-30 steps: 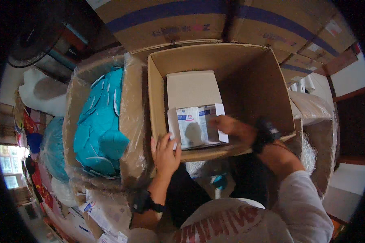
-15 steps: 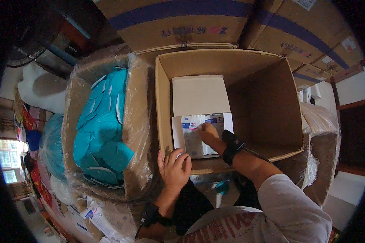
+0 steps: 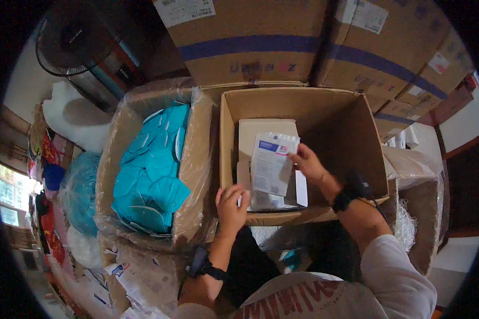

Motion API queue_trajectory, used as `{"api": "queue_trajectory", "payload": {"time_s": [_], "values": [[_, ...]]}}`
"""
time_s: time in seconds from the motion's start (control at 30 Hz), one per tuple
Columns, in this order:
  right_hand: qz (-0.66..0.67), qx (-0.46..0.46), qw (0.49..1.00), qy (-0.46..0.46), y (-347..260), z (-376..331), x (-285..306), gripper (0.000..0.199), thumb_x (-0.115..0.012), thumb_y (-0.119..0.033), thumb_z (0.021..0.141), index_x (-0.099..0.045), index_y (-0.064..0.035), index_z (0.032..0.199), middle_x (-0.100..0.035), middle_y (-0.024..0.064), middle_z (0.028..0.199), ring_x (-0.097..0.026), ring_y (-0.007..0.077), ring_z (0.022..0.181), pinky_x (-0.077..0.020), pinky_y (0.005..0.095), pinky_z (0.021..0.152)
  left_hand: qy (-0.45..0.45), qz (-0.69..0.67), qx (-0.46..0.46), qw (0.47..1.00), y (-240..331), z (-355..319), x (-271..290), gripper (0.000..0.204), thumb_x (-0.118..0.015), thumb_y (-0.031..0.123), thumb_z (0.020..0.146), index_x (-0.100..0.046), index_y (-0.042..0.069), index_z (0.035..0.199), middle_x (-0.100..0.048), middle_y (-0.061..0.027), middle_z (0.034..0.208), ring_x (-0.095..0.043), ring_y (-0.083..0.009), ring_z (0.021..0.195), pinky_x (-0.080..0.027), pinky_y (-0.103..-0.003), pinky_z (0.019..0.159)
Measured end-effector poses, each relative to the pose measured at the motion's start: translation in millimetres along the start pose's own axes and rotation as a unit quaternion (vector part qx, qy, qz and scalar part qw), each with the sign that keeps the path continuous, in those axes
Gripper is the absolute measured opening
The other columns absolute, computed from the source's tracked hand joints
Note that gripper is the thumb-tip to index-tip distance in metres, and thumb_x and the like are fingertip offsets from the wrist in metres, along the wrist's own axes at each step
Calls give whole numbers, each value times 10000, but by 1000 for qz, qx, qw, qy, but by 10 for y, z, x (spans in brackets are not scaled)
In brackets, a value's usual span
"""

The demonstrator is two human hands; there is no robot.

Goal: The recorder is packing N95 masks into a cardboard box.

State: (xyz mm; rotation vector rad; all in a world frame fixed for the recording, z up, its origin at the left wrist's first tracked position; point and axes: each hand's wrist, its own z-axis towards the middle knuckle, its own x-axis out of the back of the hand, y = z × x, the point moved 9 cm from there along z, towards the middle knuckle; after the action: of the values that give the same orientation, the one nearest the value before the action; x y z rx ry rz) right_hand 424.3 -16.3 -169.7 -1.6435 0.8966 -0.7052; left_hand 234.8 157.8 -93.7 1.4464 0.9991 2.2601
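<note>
An open cardboard box stands in front of me with white packets stacked against its left inner side. My right hand holds a white packet with a blue and red label by its upper right corner, lifted and tilted above the stack. My left hand rests on the box's near rim, fingers curled over the edge beside the stack. Both wrists wear dark bands.
To the left, a plastic-lined box holds a heap of teal masks. Large cardboard cartons with blue tape are stacked behind. A fan stands at the upper left, and bags and packets lie at the lower left.
My right hand has lifted a packet from lying flat on the stack and tilted it up. The view has shifted slightly, and my left hand stays on the rim.
</note>
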Motion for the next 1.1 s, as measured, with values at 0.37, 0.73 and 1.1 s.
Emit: {"api": "queue_trajectory", "payload": {"time_s": [0.37, 0.73, 1.1], "values": [[116, 12, 990, -80, -905, -1767, -39, 359, -547, -149, 854, -424, -57, 1179, -531, 13, 1058, -511, 131, 941, -433, 282, 824, -178, -403, 91, 893, 1154, 192, 60, 279, -508, 238, 880, -555, -5, 1010, -626, -67, 856, -559, -148, 729, -445, -282, 688], [-381, 148, 839, -360, -1472, -2515, -916, 245, -576, -244, 834, -556, -34, 958, -565, 134, 718, -542, 190, 649, -420, 316, 579, -439, -14, -163, 884, 1811, -774, 422, 238, -472, 303, 860, -558, 87, 910, -574, -186, 812, -551, -364, 770, -431, -415, 639], [-524, 319, 709, -348, -1182, -3043, -1299, 321, -493, -357, 827, -564, -64, 718, -579, 117, 660, -577, 322, 621, -452, 412, 540, -510, -161, -78, 841, 1502, -1554, 267, 272, -415, 269, 899, -551, 42, 837, -568, -123, 745, -542, -244, 696, -415, -359, 617]]}}
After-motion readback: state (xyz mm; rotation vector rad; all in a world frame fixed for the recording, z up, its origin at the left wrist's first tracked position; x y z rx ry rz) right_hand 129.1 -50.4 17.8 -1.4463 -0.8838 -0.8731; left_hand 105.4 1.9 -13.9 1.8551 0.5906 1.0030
